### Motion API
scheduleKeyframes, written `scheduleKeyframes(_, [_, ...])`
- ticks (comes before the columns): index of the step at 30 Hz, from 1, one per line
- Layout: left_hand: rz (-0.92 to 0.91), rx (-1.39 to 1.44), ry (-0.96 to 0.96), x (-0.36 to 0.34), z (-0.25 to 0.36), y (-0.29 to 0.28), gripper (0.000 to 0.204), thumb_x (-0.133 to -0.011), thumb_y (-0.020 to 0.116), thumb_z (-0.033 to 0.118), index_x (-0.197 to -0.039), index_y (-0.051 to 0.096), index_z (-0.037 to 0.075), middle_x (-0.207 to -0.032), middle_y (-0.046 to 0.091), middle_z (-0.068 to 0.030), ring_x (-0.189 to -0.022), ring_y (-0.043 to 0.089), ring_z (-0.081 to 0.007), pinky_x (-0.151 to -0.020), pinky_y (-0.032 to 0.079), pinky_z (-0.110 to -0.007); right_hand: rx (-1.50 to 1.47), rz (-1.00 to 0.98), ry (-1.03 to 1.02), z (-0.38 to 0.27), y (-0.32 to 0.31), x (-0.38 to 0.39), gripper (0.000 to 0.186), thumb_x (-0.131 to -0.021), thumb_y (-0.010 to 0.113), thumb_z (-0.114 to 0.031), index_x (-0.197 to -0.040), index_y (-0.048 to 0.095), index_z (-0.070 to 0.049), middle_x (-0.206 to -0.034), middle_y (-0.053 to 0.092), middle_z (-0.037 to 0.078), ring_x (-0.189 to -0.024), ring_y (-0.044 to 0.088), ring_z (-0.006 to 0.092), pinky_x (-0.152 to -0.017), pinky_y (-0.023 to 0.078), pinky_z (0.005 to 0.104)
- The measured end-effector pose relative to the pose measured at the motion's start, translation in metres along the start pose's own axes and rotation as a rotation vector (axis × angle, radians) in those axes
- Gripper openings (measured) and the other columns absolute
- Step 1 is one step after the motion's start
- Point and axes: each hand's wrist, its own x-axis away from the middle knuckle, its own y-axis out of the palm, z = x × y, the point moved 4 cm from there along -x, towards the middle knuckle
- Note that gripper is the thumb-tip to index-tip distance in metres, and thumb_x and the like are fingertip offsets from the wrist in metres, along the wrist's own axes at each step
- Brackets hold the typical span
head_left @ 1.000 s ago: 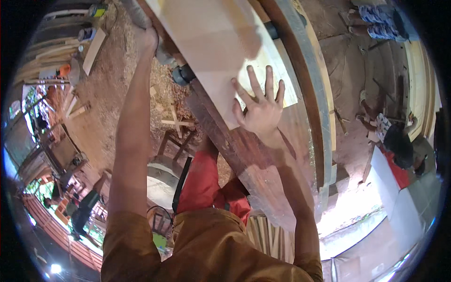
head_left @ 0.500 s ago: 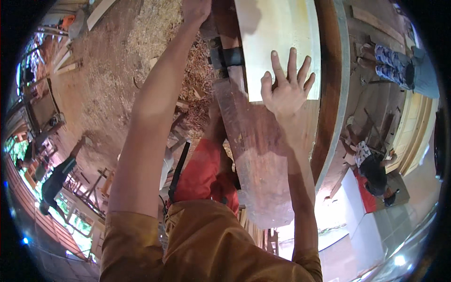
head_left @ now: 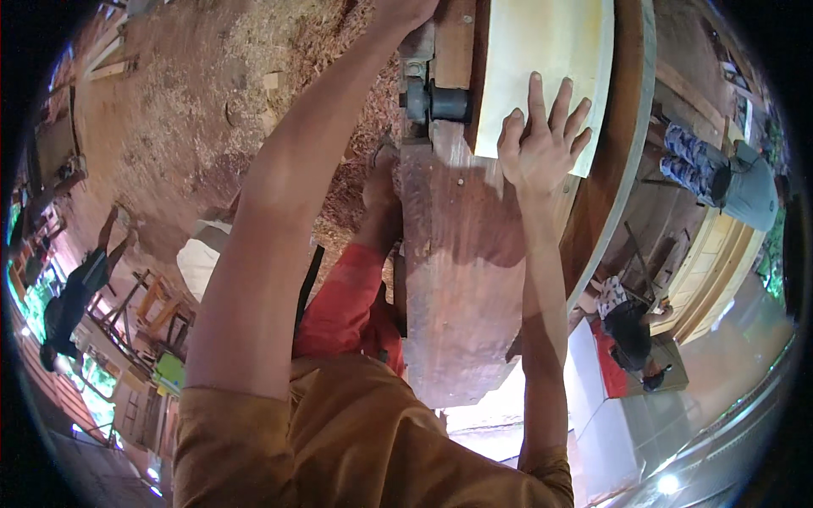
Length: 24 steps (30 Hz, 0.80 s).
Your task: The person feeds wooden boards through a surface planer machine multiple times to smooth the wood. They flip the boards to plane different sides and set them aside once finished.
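My right hand (head_left: 540, 157) lies flat with fingers spread on the near end of a long pale board (head_left: 542, 51). The board rests on a reddish-brown wooden bench (head_left: 461, 279), along a raised wooden side rail (head_left: 622, 127). My left hand (head_left: 411, 10) reaches far forward beside the bench's left side. Its fingers are cut off by the upper edge, so their shape and anything in them are hidden. A dark cylindrical machine part (head_left: 449, 103) sits at the bench's left side, between my two arms.
Wood shavings (head_left: 339, 182) cover the ground left of the bench. Two people, one in a grey shirt (head_left: 752, 182) and one in a dark shirt (head_left: 631, 334), are at the right. Another person (head_left: 72, 296) bends at the far left. Yellowish wooden panels (head_left: 720, 271) stand at right.
The board has slid a little forward along the bench, with my right hand still flat on it. The whole view has shifted, so the bench appears further right.
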Motion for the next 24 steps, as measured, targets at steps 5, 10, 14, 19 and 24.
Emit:
scheduleKeyframes(5, [0.489, -0.248, 0.077, 0.021, 0.021, 0.006, 0.112, -0.096, 0.053, 0.077, -0.165, 0.016, -0.004, -0.153, 0.046, -0.0368, -0.141, 0.051, -0.0474, -0.120, 0.040, -0.054, 0.019, -0.006, -0.004, 0.008, 0.004, -0.019, 0.060, -0.098, 0.051, -0.046, -0.157, 0.053, -0.033, -0.169, 0.035, 0.019, -0.155, 0.021, 0.0572, -0.121, 0.016, 0.0759])
scheduleKeyframes(10, [0.688, -0.151, 0.424, 0.012, -0.009, -0.003, 0.121, -0.094, 0.057, 0.077, -0.166, 0.003, -0.004, -0.162, 0.029, -0.0405, -0.148, 0.039, -0.0523, -0.122, 0.036, -0.055, -0.040, 0.032, -0.057, -0.004, 0.007, -0.038, 0.059, -0.098, 0.051, -0.046, -0.156, 0.053, -0.035, -0.169, 0.036, 0.019, -0.155, 0.021, 0.0575, -0.120, 0.017, 0.0757])
scheduleKeyframes(14, [0.685, -0.270, 0.261, -0.006, -0.014, 0.018, 0.120, -0.095, 0.057, 0.074, -0.167, -0.001, -0.002, -0.167, 0.020, -0.0371, -0.155, 0.027, -0.0508, -0.127, 0.028, -0.051, -0.011, 0.055, -0.051, 0.009, 0.009, -0.047, 0.059, -0.099, 0.050, -0.046, -0.156, 0.053, -0.035, -0.169, 0.036, 0.017, -0.155, 0.021, 0.0576, -0.121, 0.016, 0.0753])
scheduleKeyframes(19, [0.627, -0.072, 0.338, -0.003, -0.020, 0.020, 0.112, -0.098, 0.058, 0.068, -0.167, 0.005, -0.003, -0.170, 0.020, -0.0321, -0.158, 0.023, -0.0433, -0.129, 0.024, -0.049, -0.022, 0.041, -0.058, 0.009, 0.012, -0.062, 0.059, -0.100, 0.047, -0.049, -0.157, 0.051, -0.036, -0.170, 0.036, 0.016, -0.155, 0.022, 0.0559, -0.122, 0.015, 0.0734])
scheduleKeyframes(24, [0.545, -0.126, 0.248, -0.003, -0.005, 0.016, 0.111, -0.096, 0.057, 0.073, -0.166, 0.015, -0.002, -0.172, 0.021, -0.0272, -0.157, 0.025, -0.0449, -0.128, 0.027, -0.045, -0.021, 0.040, -0.055, 0.018, 0.020, -0.099, 0.063, -0.101, 0.042, -0.056, -0.162, 0.043, -0.039, -0.173, 0.030, 0.014, -0.159, 0.015, 0.0502, -0.125, 0.010, 0.0696])
